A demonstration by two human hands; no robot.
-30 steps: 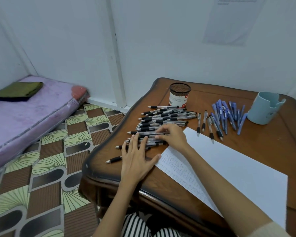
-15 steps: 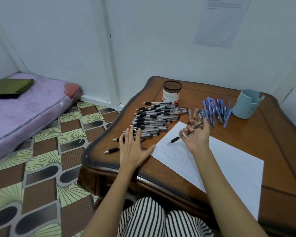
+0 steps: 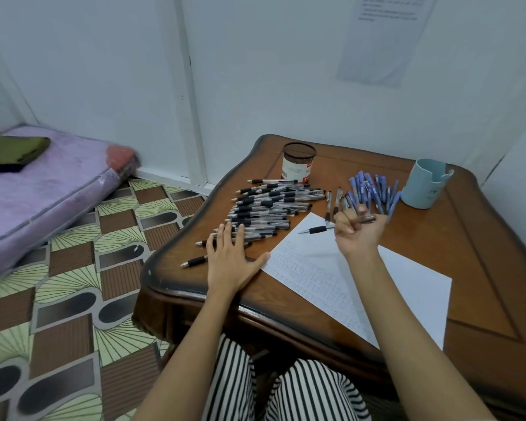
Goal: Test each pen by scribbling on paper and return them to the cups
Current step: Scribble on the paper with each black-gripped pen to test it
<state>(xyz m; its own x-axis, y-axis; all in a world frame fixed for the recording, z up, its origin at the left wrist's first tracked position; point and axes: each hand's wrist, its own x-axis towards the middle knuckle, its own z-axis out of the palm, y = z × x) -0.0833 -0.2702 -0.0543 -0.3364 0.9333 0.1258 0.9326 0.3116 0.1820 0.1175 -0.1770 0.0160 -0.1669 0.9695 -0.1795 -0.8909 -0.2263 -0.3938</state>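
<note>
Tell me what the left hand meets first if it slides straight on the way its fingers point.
The left hand would meet the heap of clear black-grip pens at once; its fingers seem to lie on the nearest ones.

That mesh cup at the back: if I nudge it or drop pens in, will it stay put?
Probably light: the mesh cup is open wire and looks empty, so a nudge would likely slide it on the glossy table. It stands a bit taller than wide, so pens leaning to one side might tip it.
</note>
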